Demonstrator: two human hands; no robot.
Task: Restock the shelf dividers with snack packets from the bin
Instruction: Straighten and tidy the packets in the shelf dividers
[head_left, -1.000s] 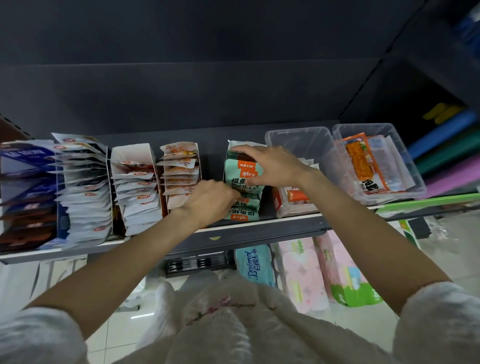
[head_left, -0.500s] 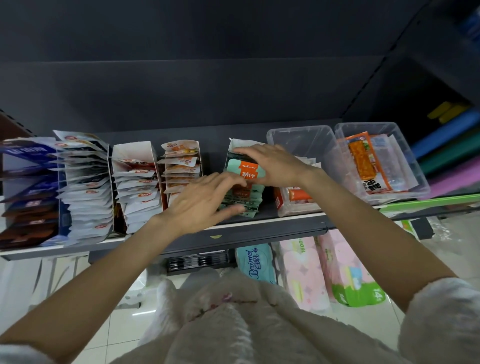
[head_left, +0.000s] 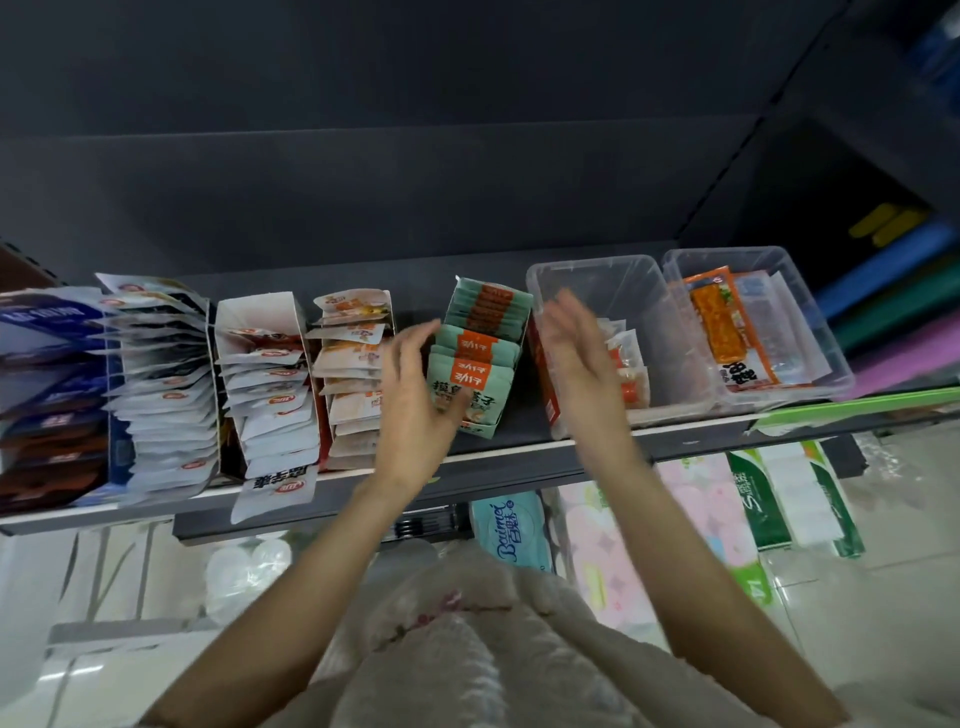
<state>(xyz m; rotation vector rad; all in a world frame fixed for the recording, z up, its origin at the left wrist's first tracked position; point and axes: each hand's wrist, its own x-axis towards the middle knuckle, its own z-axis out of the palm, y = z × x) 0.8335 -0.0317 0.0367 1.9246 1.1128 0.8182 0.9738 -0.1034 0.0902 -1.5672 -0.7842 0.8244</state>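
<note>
With both hands open and holding nothing, the left hand and right hand should square the green packets upright near the shelf front edge, then reach right to the clear bin behind for more.

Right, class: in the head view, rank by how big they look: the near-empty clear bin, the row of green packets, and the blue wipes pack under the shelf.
1. Near-empty clear bin
2. Row of green packets, though partly hidden by the left hand
3. Blue wipes pack, partly hidden and on a lower level, so less sure
</note>
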